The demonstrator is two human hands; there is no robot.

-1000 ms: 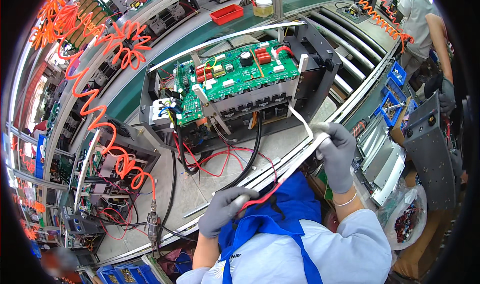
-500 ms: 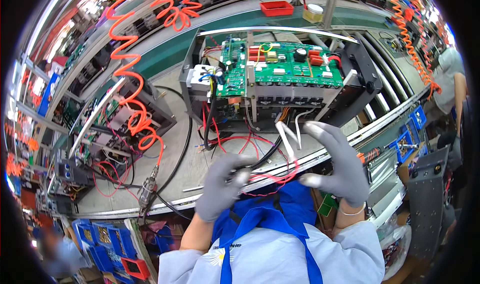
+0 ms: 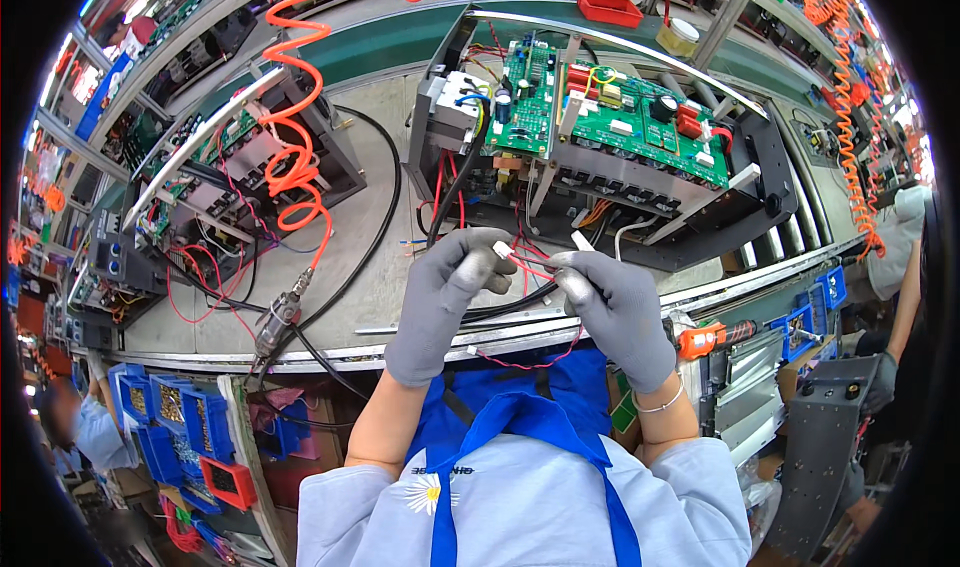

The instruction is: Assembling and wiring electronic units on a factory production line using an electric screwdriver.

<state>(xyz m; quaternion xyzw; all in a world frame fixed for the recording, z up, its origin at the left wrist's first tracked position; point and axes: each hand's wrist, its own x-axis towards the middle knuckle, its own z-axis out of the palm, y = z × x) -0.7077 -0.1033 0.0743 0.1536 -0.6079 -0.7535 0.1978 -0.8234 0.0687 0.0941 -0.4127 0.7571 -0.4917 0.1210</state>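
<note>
Gloved left hand point(image 3: 445, 292) and right hand point(image 3: 612, 302) each pinch a small white connector point(image 3: 503, 250) on thin, limp red wires point(image 3: 532, 263); light, fragile, best gripped at the plugs, chassis point(image 3: 600, 157) at twelve o'clock.

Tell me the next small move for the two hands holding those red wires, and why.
Probably bring the small white connector at the left hand towards the open machine chassis. Both gloved hands pinch the red wires taut between them, the right hand beside a second white connector, and the green circuit boards lie just beyond.
</note>
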